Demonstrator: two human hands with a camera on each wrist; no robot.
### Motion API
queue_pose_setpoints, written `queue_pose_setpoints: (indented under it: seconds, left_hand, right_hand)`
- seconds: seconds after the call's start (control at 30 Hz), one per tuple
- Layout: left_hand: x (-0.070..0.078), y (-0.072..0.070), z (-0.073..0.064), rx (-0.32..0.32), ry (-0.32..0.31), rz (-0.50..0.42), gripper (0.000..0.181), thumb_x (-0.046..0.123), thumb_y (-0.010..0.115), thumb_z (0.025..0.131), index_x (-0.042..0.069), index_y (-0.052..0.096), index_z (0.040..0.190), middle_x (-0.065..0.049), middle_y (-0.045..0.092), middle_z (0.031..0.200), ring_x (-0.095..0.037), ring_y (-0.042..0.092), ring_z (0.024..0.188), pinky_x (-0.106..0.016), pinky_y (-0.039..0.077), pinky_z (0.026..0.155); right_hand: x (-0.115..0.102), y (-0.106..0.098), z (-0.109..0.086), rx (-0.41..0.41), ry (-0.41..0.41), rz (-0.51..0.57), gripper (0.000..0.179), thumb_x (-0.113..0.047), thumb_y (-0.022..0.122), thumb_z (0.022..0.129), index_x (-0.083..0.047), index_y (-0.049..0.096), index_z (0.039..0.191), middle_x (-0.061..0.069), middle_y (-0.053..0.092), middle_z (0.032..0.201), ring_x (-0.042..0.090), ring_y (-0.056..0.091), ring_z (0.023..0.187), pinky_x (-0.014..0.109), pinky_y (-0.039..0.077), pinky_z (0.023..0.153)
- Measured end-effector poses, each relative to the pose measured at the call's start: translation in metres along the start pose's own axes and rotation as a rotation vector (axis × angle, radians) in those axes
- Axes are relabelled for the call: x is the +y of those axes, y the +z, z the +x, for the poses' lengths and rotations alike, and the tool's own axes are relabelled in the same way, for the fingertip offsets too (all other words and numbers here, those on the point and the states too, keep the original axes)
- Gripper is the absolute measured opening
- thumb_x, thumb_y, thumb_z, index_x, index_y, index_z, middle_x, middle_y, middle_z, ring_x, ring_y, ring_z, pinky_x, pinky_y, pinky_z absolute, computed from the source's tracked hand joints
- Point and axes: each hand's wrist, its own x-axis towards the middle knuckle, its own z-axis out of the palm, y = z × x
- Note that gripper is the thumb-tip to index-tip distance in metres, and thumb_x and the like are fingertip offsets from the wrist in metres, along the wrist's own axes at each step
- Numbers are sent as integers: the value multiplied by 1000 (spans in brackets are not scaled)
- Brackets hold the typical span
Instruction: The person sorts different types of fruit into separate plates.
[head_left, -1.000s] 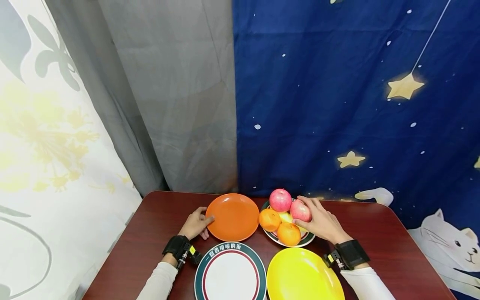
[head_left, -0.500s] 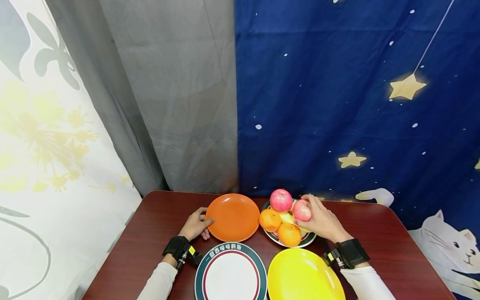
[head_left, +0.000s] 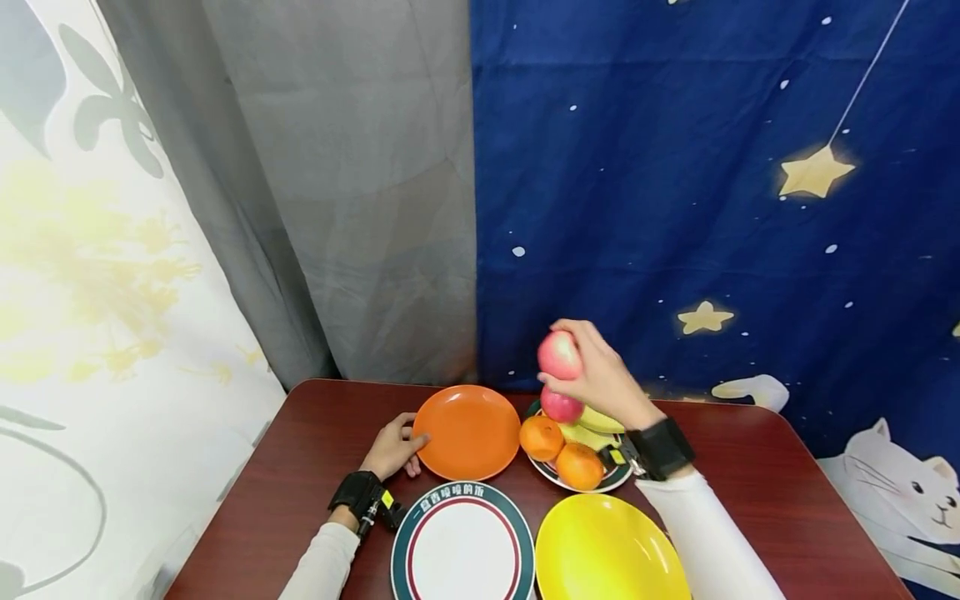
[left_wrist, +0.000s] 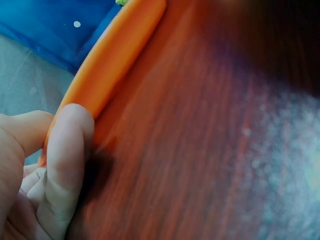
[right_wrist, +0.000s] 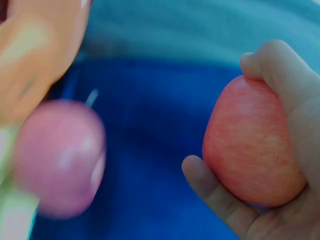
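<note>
My right hand (head_left: 603,379) grips a pinkish-red apple (head_left: 558,354), raised above the patterned fruit plate (head_left: 619,477). In the right wrist view the thumb and fingers curve around this apple (right_wrist: 255,145). A second, darker pink apple (head_left: 561,408) sits on the fruit plate, just below the held one. Two oranges (head_left: 579,466) and yellow bananas (head_left: 600,422) share that plate. On the left, my left hand (head_left: 390,448) pinches the edge of an orange plate (head_left: 467,433). The left wrist view shows its fingers (left_wrist: 67,155) on both sides of the rim.
A white plate (head_left: 463,550) with a dark green rim lies at the front, below the orange plate. Beside it is a yellow plate (head_left: 609,550). The dark red wooden table (head_left: 300,467) ends at the back against grey and blue curtains (head_left: 585,208).
My right hand has lifted the apple off the fruit plate and carried it up and to the left, uncovering the bananas. The left hand stays at the orange plate.
</note>
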Motion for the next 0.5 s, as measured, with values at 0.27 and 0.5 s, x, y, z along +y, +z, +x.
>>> queue_pose_setpoints:
  seconds: [0.27, 0.5]
  left_hand:
    - [-1, 2, 4, -5, 25, -1, 56, 17, 67, 105, -4, 45, 152, -9, 70, 83, -14, 63, 46, -30, 58, 50]
    - [-2, 1, 2, 2, 30, 8, 55, 14, 67, 105, -5, 45, 151, -9, 70, 83, -14, 62, 44, -30, 57, 50]
  right_hand:
    - [-41, 84, 52, -169, -96, -8, 74, -34, 94, 77, -15, 57, 139, 8, 60, 127, 29, 64, 108, 44, 59, 93]
    - [-51, 154, 45, -386, -34, -75, 71, -42, 89, 83, -22, 55, 143, 5, 59, 129, 26, 60, 110, 39, 58, 90]
